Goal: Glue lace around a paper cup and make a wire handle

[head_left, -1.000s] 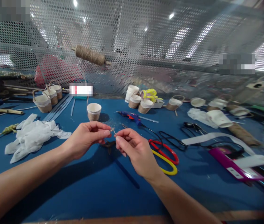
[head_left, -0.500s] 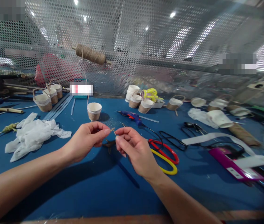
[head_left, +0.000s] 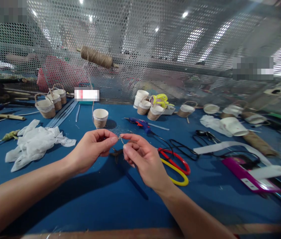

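My left hand (head_left: 94,147) and my right hand (head_left: 140,157) meet above the blue table (head_left: 100,196), both with fingertips pinched. Between them runs a short end of brown twine (head_left: 120,138). The twine rises from my left hand to a spool (head_left: 97,57) hung on the perforated metal screen. A small paper cup wrapped in twine (head_left: 100,118) stands just beyond my hands. Under my hands lies a small dark object I cannot make out.
Red and yellow scissors (head_left: 177,166) lie right of my right hand, a blue glue gun (head_left: 140,123) behind it. Crumpled white plastic (head_left: 35,142) lies left. Several finished cup baskets (head_left: 46,108) and cups (head_left: 152,111) line the back. A magenta tool (head_left: 249,176) and white strips lie right.
My right fingertips have shifted slightly up and toward my left hand on the twine end. Otherwise nothing has moved.
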`<state>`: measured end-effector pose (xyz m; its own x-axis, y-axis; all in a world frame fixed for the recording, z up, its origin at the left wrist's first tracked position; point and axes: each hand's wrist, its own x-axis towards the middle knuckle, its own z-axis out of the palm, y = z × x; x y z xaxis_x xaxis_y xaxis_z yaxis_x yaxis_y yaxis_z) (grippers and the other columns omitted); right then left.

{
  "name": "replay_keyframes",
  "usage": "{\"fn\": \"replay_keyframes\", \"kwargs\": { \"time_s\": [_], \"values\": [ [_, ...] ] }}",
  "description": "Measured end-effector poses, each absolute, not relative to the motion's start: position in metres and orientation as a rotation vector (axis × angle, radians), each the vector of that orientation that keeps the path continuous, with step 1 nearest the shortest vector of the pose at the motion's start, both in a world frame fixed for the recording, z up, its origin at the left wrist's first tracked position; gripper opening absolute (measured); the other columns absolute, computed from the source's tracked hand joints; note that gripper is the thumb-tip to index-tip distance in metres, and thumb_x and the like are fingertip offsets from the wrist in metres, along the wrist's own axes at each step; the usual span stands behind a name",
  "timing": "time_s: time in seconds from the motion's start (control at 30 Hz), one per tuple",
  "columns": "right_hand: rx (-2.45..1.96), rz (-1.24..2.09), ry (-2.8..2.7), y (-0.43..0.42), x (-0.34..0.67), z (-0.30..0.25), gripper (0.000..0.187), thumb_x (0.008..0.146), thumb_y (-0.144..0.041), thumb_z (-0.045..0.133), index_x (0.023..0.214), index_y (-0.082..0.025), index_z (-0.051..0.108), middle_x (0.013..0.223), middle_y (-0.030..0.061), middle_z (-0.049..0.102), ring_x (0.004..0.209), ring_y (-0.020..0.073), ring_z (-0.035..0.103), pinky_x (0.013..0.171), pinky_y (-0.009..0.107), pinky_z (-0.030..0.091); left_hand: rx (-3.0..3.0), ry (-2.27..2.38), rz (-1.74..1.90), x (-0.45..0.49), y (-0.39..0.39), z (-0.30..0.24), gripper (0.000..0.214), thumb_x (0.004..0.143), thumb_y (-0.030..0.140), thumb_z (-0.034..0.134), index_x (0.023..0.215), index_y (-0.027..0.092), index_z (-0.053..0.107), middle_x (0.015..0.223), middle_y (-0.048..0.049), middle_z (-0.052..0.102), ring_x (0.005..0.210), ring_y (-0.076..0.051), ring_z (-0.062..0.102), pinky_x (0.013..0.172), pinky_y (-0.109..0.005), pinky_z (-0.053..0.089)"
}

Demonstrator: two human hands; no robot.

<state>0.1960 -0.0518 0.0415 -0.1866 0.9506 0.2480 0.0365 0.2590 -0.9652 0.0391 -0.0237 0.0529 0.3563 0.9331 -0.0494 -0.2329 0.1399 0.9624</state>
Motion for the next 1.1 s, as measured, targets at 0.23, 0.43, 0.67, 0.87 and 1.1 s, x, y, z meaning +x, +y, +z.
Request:
{"fn": "replay_keyframes", "kwargs": {
  "time_s": [0.23, 0.43, 0.67, 0.87, 1.1],
  "values": [
    [-0.953, 1.081, -1.518, -0.0512, 0.1969, 0.0405, 0.021, 0.081, -0.021, 0.051, 0.101, -0.022, 0.057, 0.056, -0.0055, 0.047, 0.05, 0.0072, 0.043, 0.044, 0.021, 0.033, 1.077, 0.815, 0.999, 0.0396, -0.025, 0.0541, 0.024, 0.066, 0.031, 0.07, 0.068, 0.011, 0.056, 0.05, 0.0073, 0.042, 0.043, -0.002, 0.032, 0.042, -0.019, 0.022],
    [-0.979, 1.074, -1.507, -0.0518, 0.1962, 0.0414, 0.021, 0.081, -0.022, 0.051, 0.101, -0.022, 0.057, 0.057, -0.0058, 0.047, 0.05, 0.0072, 0.043, 0.045, 0.021, 0.033, 1.074, 0.813, 1.019, 0.04, -0.0253, 0.0533, 0.024, 0.066, 0.031, 0.07, 0.069, 0.011, 0.057, 0.048, 0.0074, 0.042, 0.043, -0.002, 0.032, 0.043, -0.019, 0.022],
    [-0.982, 1.083, -1.51, -0.0515, 0.1959, 0.0404, 0.02, 0.082, -0.021, 0.051, 0.101, -0.022, 0.056, 0.057, -0.006, 0.048, 0.05, 0.0066, 0.043, 0.044, 0.02, 0.032, 1.071, 0.811, 1.036, 0.0395, -0.027, 0.0532, 0.023, 0.066, 0.03, 0.07, 0.069, 0.011, 0.057, 0.046, 0.0077, 0.042, 0.042, -0.003, 0.032, 0.043, -0.02, 0.022],
    [-0.984, 1.089, -1.515, -0.0518, 0.1969, 0.0403, 0.019, 0.082, -0.022, 0.051, 0.101, -0.021, 0.056, 0.057, -0.0061, 0.048, 0.051, 0.0065, 0.044, 0.045, 0.02, 0.032, 1.056, 0.812, 1.034, 0.0406, -0.0271, 0.0519, 0.022, 0.067, 0.03, 0.069, 0.069, 0.012, 0.057, 0.045, 0.0077, 0.042, 0.042, -0.003, 0.033, 0.043, -0.019, 0.023],
    [-0.991, 1.054, -1.513, -0.0527, 0.1964, 0.0402, 0.019, 0.082, -0.022, 0.051, 0.099, -0.022, 0.058, 0.056, -0.0057, 0.049, 0.049, 0.0071, 0.044, 0.044, 0.021, 0.033, 1.059, 0.813, 1.038, 0.0408, -0.0267, 0.0525, 0.021, 0.067, 0.029, 0.069, 0.071, 0.012, 0.058, 0.047, 0.0073, 0.044, 0.043, -0.003, 0.034, 0.043, -0.019, 0.024]
  ]
}}
